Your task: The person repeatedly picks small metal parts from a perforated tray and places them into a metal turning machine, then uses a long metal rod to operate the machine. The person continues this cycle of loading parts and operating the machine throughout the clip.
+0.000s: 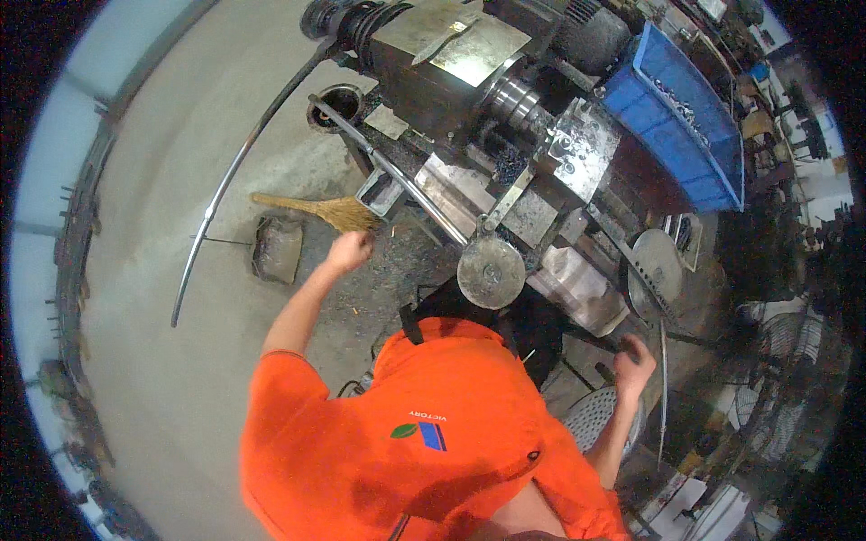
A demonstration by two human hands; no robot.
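Note:
My left hand (350, 251) is closed in a fist just below the bristles of a straw broom (347, 214). Whatever it may hold is hidden. Off to the right, my right hand (634, 362) has its fingers curled in beside a dark bar (591, 337) at the machine's near side; I cannot make out anything in it. Between the two hands, the lathe (451, 81) reaches toward me, with a round metal handwheel (492, 272) close to my body. A bright chuck (516, 99) and a shiny tool block (582, 149) sit farther back.
A blue crate (677, 117) with small metal pieces stands at the far right. On the left, a long bent metal lever (236, 171) sticks out over the floor, near a dustpan (277, 250). A perforated stool seat (603, 419) is by my right forearm.

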